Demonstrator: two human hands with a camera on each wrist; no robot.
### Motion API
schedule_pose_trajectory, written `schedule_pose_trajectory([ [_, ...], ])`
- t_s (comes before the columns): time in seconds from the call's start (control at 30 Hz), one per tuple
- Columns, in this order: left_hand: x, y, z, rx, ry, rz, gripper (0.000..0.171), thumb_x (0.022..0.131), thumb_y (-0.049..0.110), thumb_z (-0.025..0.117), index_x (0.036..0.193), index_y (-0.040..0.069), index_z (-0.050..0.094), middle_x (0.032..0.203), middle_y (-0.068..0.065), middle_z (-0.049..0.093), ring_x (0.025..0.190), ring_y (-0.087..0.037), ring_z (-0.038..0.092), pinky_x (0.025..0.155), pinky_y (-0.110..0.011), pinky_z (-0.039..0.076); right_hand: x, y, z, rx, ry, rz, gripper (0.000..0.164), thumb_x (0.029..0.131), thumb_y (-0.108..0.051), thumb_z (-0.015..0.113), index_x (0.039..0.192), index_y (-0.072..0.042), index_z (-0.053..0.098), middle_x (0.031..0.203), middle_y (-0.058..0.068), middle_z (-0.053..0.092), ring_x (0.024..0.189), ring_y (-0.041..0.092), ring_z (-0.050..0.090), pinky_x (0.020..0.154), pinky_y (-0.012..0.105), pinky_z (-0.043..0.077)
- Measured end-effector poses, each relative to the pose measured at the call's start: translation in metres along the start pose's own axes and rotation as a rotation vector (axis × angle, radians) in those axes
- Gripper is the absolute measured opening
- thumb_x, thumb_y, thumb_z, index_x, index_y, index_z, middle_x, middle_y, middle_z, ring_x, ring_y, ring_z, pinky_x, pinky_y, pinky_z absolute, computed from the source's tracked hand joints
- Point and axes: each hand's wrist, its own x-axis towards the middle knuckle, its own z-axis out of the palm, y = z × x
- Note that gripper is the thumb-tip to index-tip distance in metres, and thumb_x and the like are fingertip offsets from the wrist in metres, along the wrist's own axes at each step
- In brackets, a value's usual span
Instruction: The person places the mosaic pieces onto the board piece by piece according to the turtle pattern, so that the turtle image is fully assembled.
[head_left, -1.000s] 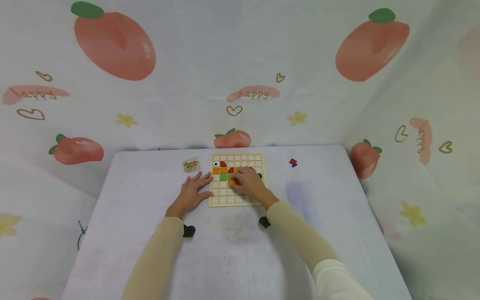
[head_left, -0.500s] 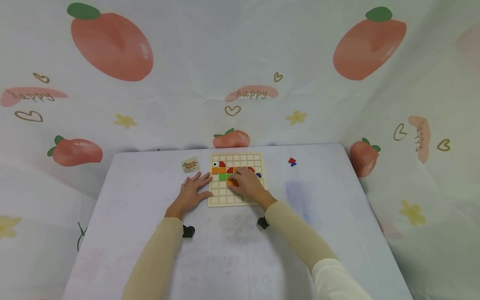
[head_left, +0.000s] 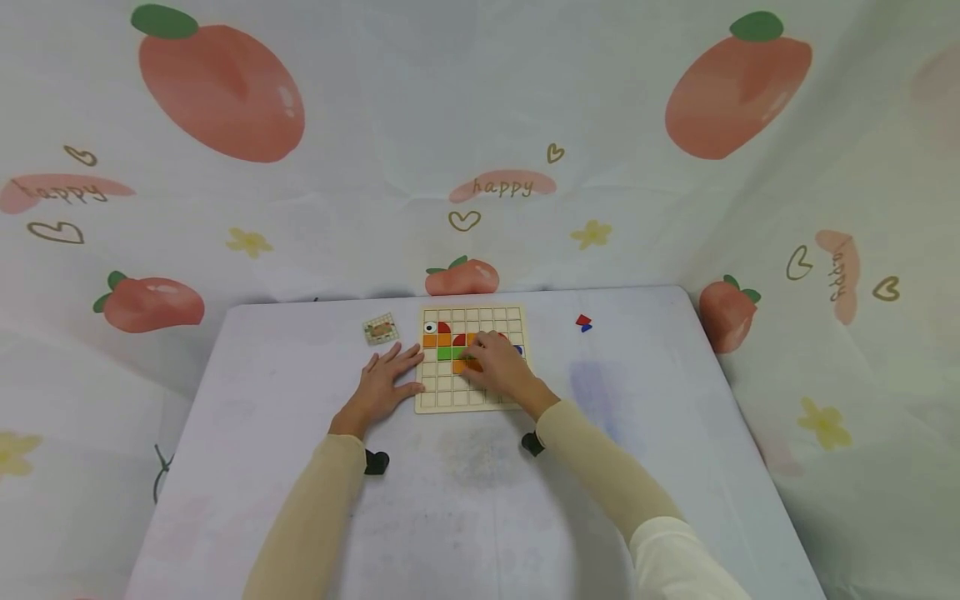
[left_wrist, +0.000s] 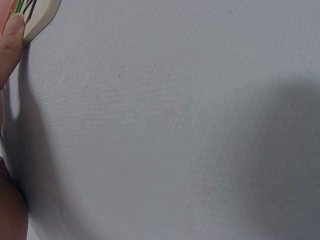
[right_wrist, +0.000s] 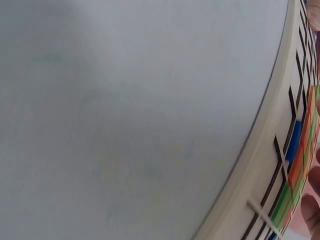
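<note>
A wooden grid board (head_left: 438, 400) lies near the back of the table and bears coloured tiles. On it are a white eye tile (head_left: 430, 327), orange squares (head_left: 430, 340), green squares (head_left: 445, 353) and red rounded pieces (head_left: 459, 340). My left hand (head_left: 380, 387) rests at the board's left edge, fingers spread; its thumb (left_wrist: 12, 32) touches the rim in the left wrist view. My right hand (head_left: 502, 367) is over the tiles, its fingertips by an orange tile (head_left: 458, 367), and it hides part of the pattern. The right wrist view shows its fingers (right_wrist: 311, 210) above the tiles, loosely bent.
A small pattern card (head_left: 381, 329) lies left of the board. To the right are a red piece (head_left: 583, 320) and a blue piece (head_left: 587, 328), close together. The white table (head_left: 465, 517) extends in front, with a printed curtain (head_left: 360, 208) behind.
My right hand shifts slightly over the board, its fingertips drawing a little away from the orange tile, which stays in the grid. The left hand stays at the board's edge.
</note>
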Motion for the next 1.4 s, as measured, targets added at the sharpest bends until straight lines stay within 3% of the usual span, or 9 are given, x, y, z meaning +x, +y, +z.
schedule_pose_trajectory([
  [0.1,0.0,0.0,-0.001,0.005,0.006,0.002,0.073,0.092,0.047,0.07,0.156,0.026,0.043,0.169,0.007,0.031,0.162,-0.029,0.013,0.13,-0.059,-0.001,-0.002,0.008,-0.004,-0.052,0.017,0.039,0.04,0.097,-0.044,0.067,0.126,-0.017,0.069,0.118,0.004,0.061,0.108,0.023,0.055,0.099,0.04,0.051],
  [0.2,-0.001,0.0,-0.001,0.006,0.008,-0.001,0.074,0.092,0.047,0.071,0.156,0.026,0.043,0.169,0.006,0.031,0.162,-0.029,0.013,0.13,-0.06,-0.001,-0.005,0.02,-0.007,-0.102,0.006,0.123,0.053,0.1,-0.049,0.061,0.142,-0.017,0.056,0.137,0.009,0.055,0.125,0.029,0.052,0.109,0.046,0.047],
  [0.37,-0.004,-0.001,-0.002,0.004,0.007,-0.015,0.074,0.092,0.045,0.072,0.157,0.025,0.042,0.169,0.006,0.031,0.162,-0.03,0.012,0.13,-0.059,-0.001,-0.015,0.043,-0.016,-0.113,-0.084,0.273,0.078,0.099,-0.059,0.052,0.162,-0.019,0.027,0.167,0.013,0.027,0.156,0.039,0.022,0.127,0.062,0.023],
  [0.47,-0.005,-0.001,-0.001,0.004,0.009,-0.014,0.074,0.092,0.045,0.072,0.157,0.024,0.042,0.169,0.006,0.031,0.162,-0.03,0.012,0.13,-0.059,-0.001,-0.023,0.06,-0.019,-0.11,-0.133,0.341,0.086,0.099,-0.064,0.046,0.165,-0.02,0.016,0.173,0.013,0.012,0.161,0.041,0.006,0.129,0.065,0.01],
  [0.6,-0.006,-0.003,0.0,0.006,0.011,-0.005,0.073,0.093,0.044,0.071,0.156,0.024,0.042,0.169,0.006,0.031,0.161,-0.03,0.013,0.13,-0.06,0.0,-0.033,0.084,-0.022,-0.12,-0.158,0.415,0.088,0.099,-0.066,0.042,0.166,-0.017,0.011,0.174,0.015,0.005,0.161,0.041,0.001,0.128,0.066,0.005],
  [0.97,-0.003,-0.003,0.002,0.012,0.004,0.003,0.073,0.093,0.045,0.07,0.157,0.025,0.042,0.169,0.006,0.03,0.162,-0.029,0.013,0.13,-0.06,0.0,-0.05,0.128,-0.044,-0.015,-0.102,0.559,0.081,0.104,-0.05,0.049,0.162,-0.004,0.017,0.17,0.024,0.015,0.157,0.045,0.015,0.126,0.066,0.02],
  [1.2,-0.001,-0.001,0.002,0.008,0.009,0.003,0.073,0.092,0.045,0.071,0.157,0.026,0.042,0.168,0.007,0.032,0.162,-0.028,0.013,0.13,-0.059,0.0,-0.055,0.146,-0.049,0.03,-0.05,0.584,0.074,0.105,-0.041,0.053,0.159,-0.001,0.024,0.162,0.027,0.028,0.149,0.047,0.03,0.118,0.066,0.033],
  [1.4,0.0,-0.001,0.002,0.013,0.012,-0.001,0.072,0.093,0.046,0.07,0.156,0.026,0.042,0.168,0.008,0.032,0.162,-0.028,0.014,0.13,-0.058,0.0,-0.059,0.148,-0.052,0.051,0.027,0.566,0.055,0.104,-0.032,0.057,0.146,0.001,0.045,0.146,0.031,0.043,0.132,0.05,0.043,0.109,0.063,0.041],
])
